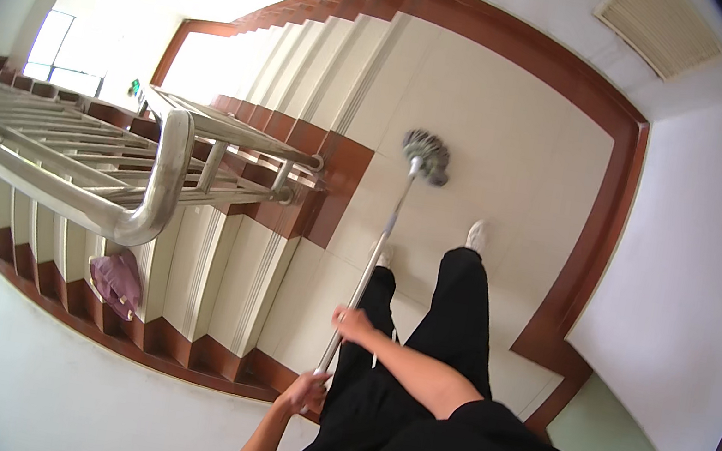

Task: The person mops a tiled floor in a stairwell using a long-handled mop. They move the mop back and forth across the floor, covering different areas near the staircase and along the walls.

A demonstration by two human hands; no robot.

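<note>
My right hand (353, 326) grips the metal handle (363, 284) of a mop partway along its length. Lower down, close to the handle's top end, my left hand (306, 394) is closed around it too. The handle slants away from me to a grey, stringy mop head (427, 156), slightly blurred, which rests on the pale tiled landing (499, 141). My feet in light shoes stand on the same tiles, the right shoe (478, 236) a little short of the mop head.
Left of the landing are two stair flights (316, 79) with red-brown edging and a stainless steel handrail (161, 182) between them. A purple cloth or bag (116, 283) lies on the nearer steps. White walls (688, 239) enclose the landing, with a vent grille (662, 29) at upper right.
</note>
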